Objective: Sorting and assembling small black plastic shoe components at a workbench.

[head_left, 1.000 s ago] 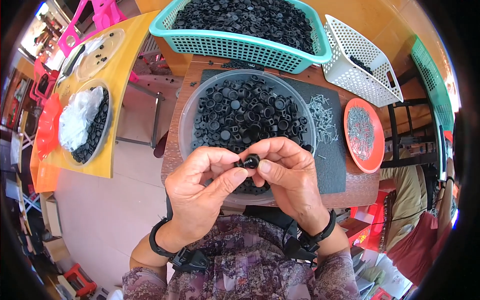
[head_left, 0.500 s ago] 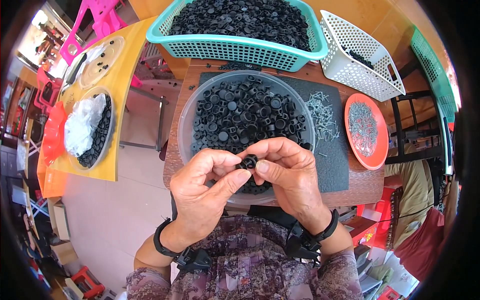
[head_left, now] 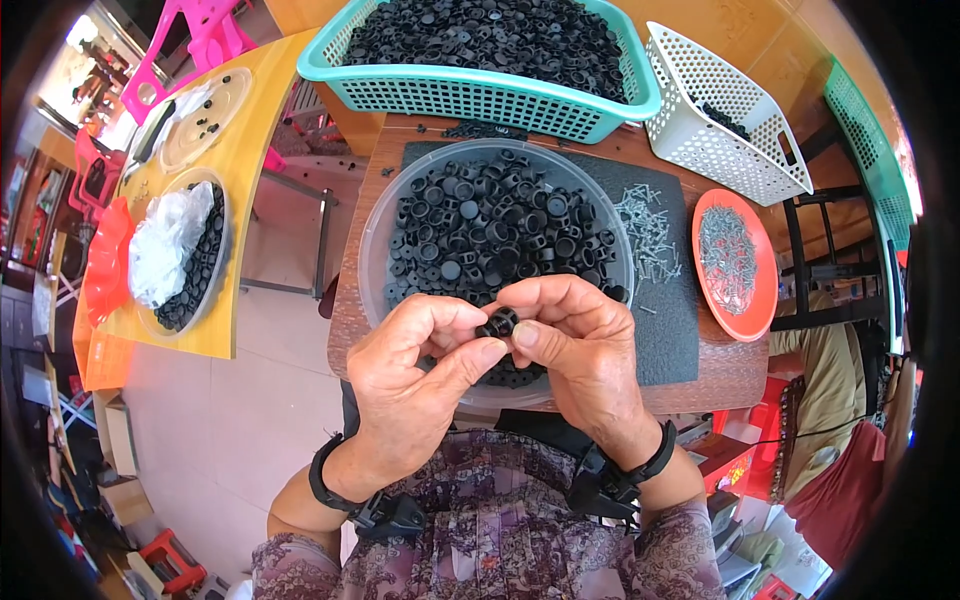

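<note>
Between the fingertips of both hands is a small round black plastic part [head_left: 498,322], held above the near side of a clear round tub. My left hand [head_left: 410,370] pinches its left side with thumb and forefinger. From the right, the thumb and curled fingers of my right hand [head_left: 583,350] close on it; the fingertips hide some of its shape. Below lies the clear tub [head_left: 372,245], with many loose black plastic caps and rings [head_left: 490,220] in it. To its right, a scatter of small silver screws [head_left: 648,235] rests on a dark mat [head_left: 665,345].
An orange-red plate [head_left: 752,322] of screws stands right of the mat. Behind the tub are a teal basket [head_left: 470,98] heaped with black parts and a white perforated basket [head_left: 690,140]. On a yellow table [head_left: 222,320] at left sits another tub of black parts under a plastic bag [head_left: 168,245].
The black part looks slightly turned between my fingertips. Both hands keep nearly the same place and grip.
</note>
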